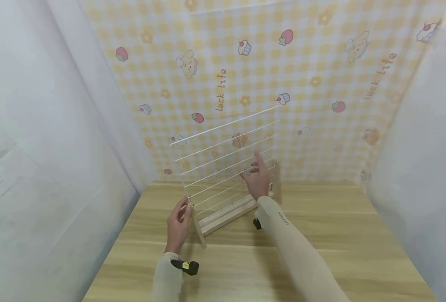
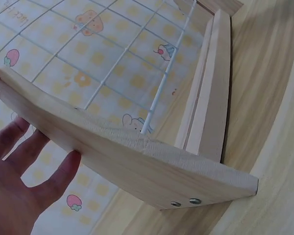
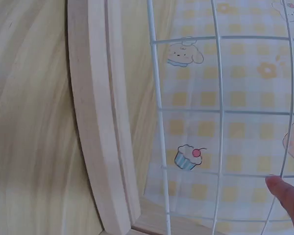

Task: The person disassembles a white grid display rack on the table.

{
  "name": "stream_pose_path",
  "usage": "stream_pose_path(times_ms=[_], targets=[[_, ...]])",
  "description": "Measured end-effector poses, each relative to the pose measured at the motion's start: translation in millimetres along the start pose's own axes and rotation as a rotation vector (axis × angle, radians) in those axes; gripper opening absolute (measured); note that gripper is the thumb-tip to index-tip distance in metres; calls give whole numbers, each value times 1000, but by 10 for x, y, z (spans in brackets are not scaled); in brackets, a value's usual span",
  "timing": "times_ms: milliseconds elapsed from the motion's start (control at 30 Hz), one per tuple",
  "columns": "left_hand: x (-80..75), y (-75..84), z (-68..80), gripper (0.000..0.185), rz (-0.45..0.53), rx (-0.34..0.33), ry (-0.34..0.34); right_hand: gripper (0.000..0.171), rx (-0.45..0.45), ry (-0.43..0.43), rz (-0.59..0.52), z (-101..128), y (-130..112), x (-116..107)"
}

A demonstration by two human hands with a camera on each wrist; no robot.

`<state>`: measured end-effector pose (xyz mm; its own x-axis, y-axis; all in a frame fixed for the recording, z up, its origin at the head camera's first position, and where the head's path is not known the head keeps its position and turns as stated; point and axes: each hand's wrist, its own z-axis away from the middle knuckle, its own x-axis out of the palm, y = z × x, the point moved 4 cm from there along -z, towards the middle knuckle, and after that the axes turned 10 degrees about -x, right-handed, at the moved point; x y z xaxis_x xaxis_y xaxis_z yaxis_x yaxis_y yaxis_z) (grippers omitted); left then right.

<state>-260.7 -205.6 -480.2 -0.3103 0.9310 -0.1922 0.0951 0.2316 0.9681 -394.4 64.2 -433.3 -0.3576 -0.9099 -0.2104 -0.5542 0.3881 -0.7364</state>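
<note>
Sleeves fill the bottom of the head view, both forearms reaching out over the pale wooden desk [image 1: 321, 235], and right behind it hangs that checked backdrop [image 1: 321, 63] with its cupcakes and puppies. Centre stage, near the desk's back edge, stands the rack: a white wire grid [image 1: 226, 159] tilted back in a wooden base [image 1: 226, 216], with a curved wooden foot [image 1: 198, 228] at the near end and another foot just showing past the right hand.

Left hand [image 1: 177, 224] now: fingers straight and resting flat against the side of that near foot, thumb on its top edge as the left wrist view [image 2: 19, 166] shows it. A steadying touch, then, nothing clenched around the wood. Right hand [image 1: 256, 178] is up at the grid, fingers extended and spread, a fingertip [image 3: 284, 188] touching one of the thin cross wires; loose, not grasping.

My read on doing this well: keep the left palm pressing that foot down onto the desk so the base cannot skate or rock. The grid wires look thin and springy, so a gentle, even push close to where the wires enter the base slot would serve better than a shove high up, which could lever the whole rack over backwards. Watch the grid stays seated in its groove.
</note>
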Motion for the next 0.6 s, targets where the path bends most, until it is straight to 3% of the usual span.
stream_pose_path(times_ms=[200,467,600], targets=[[24,85,21,37,13,27,-1,83,-54,28,48,-193,-209,-72],[1,57,8,37,34,17,12,84,-209,13,93,-401,-474,-126],[-4,41,22,37,39,13,5,86,-340,12,123,-469,-572,-152]])
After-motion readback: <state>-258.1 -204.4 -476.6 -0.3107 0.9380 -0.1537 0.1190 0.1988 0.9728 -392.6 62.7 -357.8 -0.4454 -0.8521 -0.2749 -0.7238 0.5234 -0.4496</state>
